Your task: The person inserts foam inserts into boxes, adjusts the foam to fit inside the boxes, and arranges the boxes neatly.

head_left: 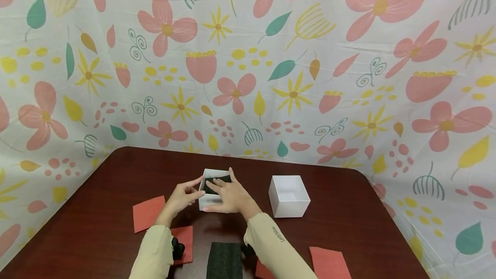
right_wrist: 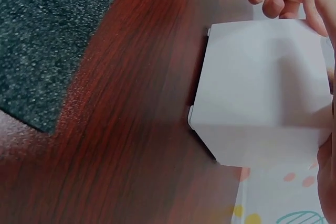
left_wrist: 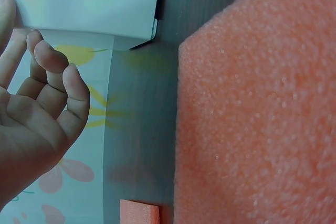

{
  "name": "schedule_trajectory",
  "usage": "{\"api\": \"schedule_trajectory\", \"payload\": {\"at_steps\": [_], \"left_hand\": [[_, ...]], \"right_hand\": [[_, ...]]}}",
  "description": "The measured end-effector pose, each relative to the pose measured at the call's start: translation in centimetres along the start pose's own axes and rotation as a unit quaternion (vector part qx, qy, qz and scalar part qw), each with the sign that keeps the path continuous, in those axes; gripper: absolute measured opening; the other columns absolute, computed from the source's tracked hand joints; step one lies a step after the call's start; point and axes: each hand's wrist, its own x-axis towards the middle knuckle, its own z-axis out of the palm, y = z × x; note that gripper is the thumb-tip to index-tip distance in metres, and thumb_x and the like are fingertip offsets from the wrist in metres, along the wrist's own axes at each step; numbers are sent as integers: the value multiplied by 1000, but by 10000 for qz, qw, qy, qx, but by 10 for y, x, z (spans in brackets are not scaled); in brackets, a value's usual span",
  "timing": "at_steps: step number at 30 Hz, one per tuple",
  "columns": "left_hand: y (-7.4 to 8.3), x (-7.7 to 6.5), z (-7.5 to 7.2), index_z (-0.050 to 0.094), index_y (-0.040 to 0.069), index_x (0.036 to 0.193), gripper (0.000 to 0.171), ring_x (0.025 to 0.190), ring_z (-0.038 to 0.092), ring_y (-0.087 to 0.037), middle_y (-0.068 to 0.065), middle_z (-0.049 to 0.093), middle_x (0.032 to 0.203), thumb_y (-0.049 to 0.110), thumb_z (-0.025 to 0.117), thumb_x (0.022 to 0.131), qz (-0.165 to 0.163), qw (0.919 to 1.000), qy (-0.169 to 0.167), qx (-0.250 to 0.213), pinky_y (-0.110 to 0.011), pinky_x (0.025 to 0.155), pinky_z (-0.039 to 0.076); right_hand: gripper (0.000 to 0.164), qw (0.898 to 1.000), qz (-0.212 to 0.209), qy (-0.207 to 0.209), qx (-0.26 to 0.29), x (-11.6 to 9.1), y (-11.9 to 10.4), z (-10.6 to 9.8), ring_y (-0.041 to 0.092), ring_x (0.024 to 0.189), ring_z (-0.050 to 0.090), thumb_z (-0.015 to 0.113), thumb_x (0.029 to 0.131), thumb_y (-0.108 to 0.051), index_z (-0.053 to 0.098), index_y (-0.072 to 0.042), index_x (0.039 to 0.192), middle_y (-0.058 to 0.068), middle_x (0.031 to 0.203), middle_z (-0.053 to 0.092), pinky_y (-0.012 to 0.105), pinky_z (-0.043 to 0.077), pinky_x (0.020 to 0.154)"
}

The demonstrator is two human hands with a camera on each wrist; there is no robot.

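Observation:
A white open-topped box [head_left: 205,202] sits at the middle of the table, with a dark piece of foam [head_left: 208,190] inside it. My left hand [head_left: 180,199] holds the box's left side between thumb and index finger; its other fingers curl loosely beside the wall in the left wrist view. From the right, my right hand [head_left: 234,197] reaches over the rim, its extended fingers pressing on the dark foam. The right thumb lies along the box's front wall. In the right wrist view the box [right_wrist: 252,77] covers part of both hands.
Another white box [head_left: 289,203] stands to the right. Orange foam pieces [head_left: 148,214] lie at the left, and one more [head_left: 330,263] at the front right. A dark foam sheet [head_left: 224,261] lies near the front edge. Behind the table hangs a flowered cloth [head_left: 236,94].

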Motion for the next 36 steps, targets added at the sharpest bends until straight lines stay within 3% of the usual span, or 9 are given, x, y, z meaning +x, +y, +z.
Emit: {"api": "schedule_trajectory", "payload": {"at_steps": [5, 18, 21, 28, 36], "left_hand": [[-19, 8, 0, 41, 6, 135, 54, 54, 42, -18, -19, 52, 72, 15, 62, 85, 13, 10000, 57, 29, -32, 51, 41], [-22, 9, 1, 45, 11, 133, 52, 58, 46, -21, -17, 54, 74, 16, 63, 84, -111, 9996, 262, 66, -34, 54, 44], [-17, 7, 2, 44, 10, 133, 52, 58, 45, -20, -17, 54, 74, 15, 63, 85, -114, 9997, 233, 30, -32, 53, 44], [2, -3, 3, 41, 1, 133, 51, 58, 45, -23, -22, 51, 74, 7, 59, 86, -62, 9998, 199, 46, -32, 53, 43], [-16, 5, 2, 43, 8, 134, 54, 55, 43, -17, -19, 52, 73, 17, 62, 85, -5, 9996, 246, 141, -31, 51, 43]], "right_hand": [[71, 9994, -50, 354, 23, -6, 1, -4, 19, 127, 31, 38, 84, -64, 39, -16, 136, 9, 136, 39, 55, 0, 101], [67, 9927, -306, 1155, 135, -25, 3, -19, 26, 128, 27, 50, 80, -60, 49, -17, 131, 12, 137, 36, 48, 19, 101], [68, 9908, -366, 1300, 123, -32, 4, -21, 26, 128, 27, 47, 81, -62, 49, -16, 130, 13, 138, 35, 46, 21, 101], [81, 9856, -424, 1614, 270, -47, 4, -23, 27, 128, 27, 23, 81, -71, 48, -13, 131, 14, 137, 35, 45, 20, 101], [78, 9767, -563, 2006, 512, -66, 0, -27, 29, 126, 30, 29, 82, -68, 48, -11, 131, 14, 136, 37, 46, 25, 99]]}}
